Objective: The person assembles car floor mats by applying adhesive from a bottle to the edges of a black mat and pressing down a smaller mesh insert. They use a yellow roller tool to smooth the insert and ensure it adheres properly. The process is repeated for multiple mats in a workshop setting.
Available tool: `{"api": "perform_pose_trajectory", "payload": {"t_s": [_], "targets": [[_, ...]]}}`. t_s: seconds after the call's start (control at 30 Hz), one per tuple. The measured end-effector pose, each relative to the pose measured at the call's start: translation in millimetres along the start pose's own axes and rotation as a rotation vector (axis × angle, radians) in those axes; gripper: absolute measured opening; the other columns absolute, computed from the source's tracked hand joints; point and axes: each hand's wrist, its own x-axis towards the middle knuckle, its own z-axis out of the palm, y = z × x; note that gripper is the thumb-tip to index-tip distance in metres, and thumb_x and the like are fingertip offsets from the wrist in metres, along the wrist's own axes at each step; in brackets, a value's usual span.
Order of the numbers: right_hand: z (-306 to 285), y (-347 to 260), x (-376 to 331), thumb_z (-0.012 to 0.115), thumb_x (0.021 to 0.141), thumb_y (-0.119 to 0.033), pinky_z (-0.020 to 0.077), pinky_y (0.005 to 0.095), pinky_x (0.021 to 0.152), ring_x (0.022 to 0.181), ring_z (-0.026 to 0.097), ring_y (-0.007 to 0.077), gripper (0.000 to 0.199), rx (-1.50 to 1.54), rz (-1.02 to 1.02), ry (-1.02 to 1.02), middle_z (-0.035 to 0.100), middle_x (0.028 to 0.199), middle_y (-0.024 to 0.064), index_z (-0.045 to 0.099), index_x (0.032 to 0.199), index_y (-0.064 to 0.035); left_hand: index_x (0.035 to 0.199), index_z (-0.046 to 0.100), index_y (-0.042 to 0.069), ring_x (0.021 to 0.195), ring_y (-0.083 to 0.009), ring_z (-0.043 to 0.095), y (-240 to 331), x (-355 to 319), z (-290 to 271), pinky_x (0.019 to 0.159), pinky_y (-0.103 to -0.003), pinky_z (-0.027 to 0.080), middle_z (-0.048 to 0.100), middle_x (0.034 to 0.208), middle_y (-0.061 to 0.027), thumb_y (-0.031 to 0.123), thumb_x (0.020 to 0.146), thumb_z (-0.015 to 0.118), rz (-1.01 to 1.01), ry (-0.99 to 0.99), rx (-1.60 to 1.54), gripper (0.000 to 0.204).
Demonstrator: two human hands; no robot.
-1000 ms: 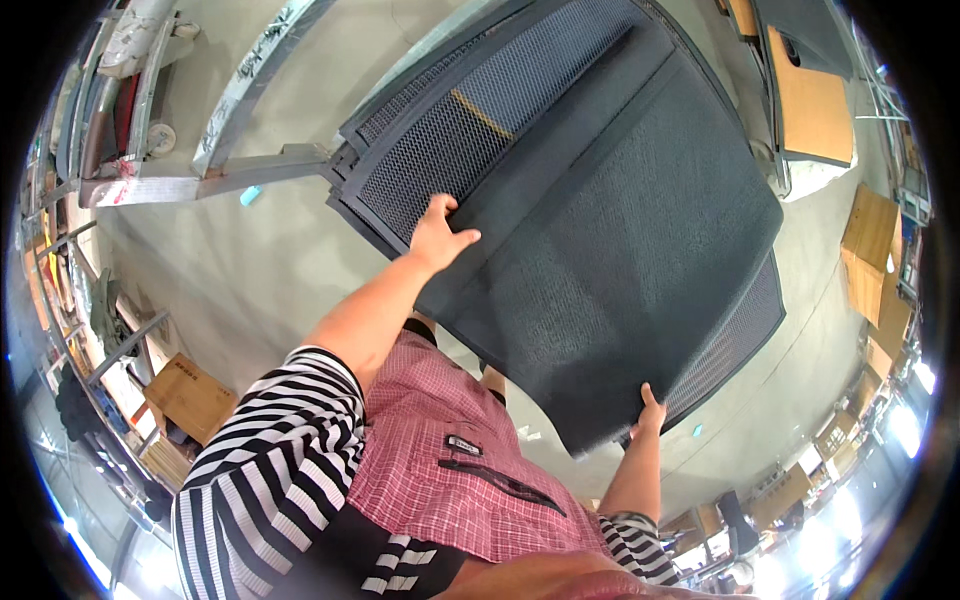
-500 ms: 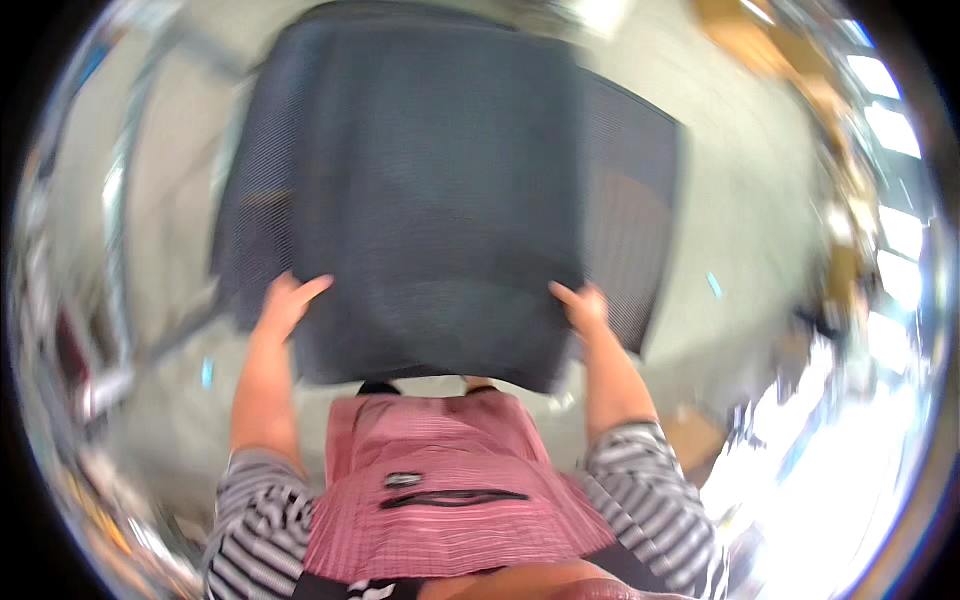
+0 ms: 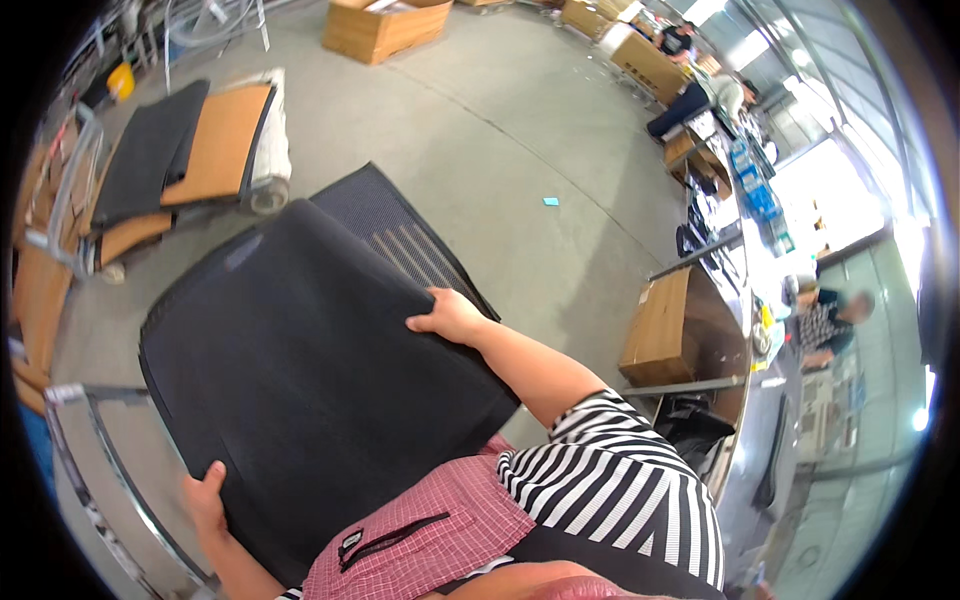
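A large black mat [image 3: 310, 370] with a smooth, slightly curled face spreads in front of me. My left hand [image 3: 207, 500] grips its near-left edge, thumb on top and fingers hidden beneath. On the opposite edge my right hand [image 3: 450, 317] is closed the same way, thumb over the surface. From under its far-right side sticks out a dark mesh-textured mat [image 3: 410, 235], with pale stripes showing across part of it. Whether my fingers also hold this lower one is hidden.
A cart [image 3: 270, 195] with black and brown sheets stands at the far left. Close on my left is a metal frame [image 3: 140, 510]. Cardboard boxes [image 3: 655, 325] sit under the long workbench [image 3: 735, 440] at right. Other people work along it.
My view has swung, so the mats now lie angled toward the lower left. Both hands keep their grip on the upper mat. The cart and workbench have come into clear view.
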Motion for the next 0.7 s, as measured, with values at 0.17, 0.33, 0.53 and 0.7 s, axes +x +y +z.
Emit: {"api": "perform_pose_trajectory", "payload": {"t_s": [0.17,0.33,0.53,0.7], "targets": [[-38.3,26.1,-99.0,0.082,0.078,-0.042,0.0496,0.0413,0.105,0.122,0.064,0.0338,0.085,0.103,0.11,0.201,0.067,0.131,0.0227,0.053,0.145,0.0011,0.143,0.052,-0.007,0.126,-0.0299,0.058,14.5,19.9,15.9,0.113,-0.039,0.039,0.06,0.141,-0.0162,0.009,0.087,0.072,-0.02,-0.243,-0.091,0.061],[-61.7,38.5,-239.8,0.081,0.08,-0.039,0.0537,0.0409,0.099,0.109,0.07,0.0335,0.074,0.223,0.19,0.591,0.073,0.115,0.0216,0.058,0.141,-0.0025,0.133,0.058,-0.01,0.119,-0.0281,0.061,110.2,35.3,75.9,0.109,-0.038,0.043,0.065,0.132,-0.016,0.011,0.087,0.074,0.253,-0.463,-0.004,0.053],[-61.9,73.9,-423.2,0.085,0.081,-0.032,0.0561,0.0358,0.09,0.093,0.074,0.0252,0.079,0.44,0.294,1.095,0.075,0.1,0.0201,0.053,0.145,-0.0005,0.132,0.06,-0.009,0.117,-0.0263,0.063,220.5,-10.4,173.0,0.109,-0.038,0.043,0.067,0.128,-0.0143,0.013,0.088,0.076,0.587,-0.754,-0.061,0.052],[-33.9,85.3,-530.0,0.085,0.083,-0.022,0.0554,0.0328,0.09,0.098,0.072,0.0201,0.073,0.564,0.364,1.465,0.074,0.114,0.0161,0.053,0.145,-0.0012,0.134,0.059,-0.009,0.119,-0.0272,0.062,280.8,-46.8,265.5,0.11,-0.038,0.043,0.066,0.131,-0.0144,0.012,0.089,0.077,0.699,-1.058,-0.145,0.052]]}}
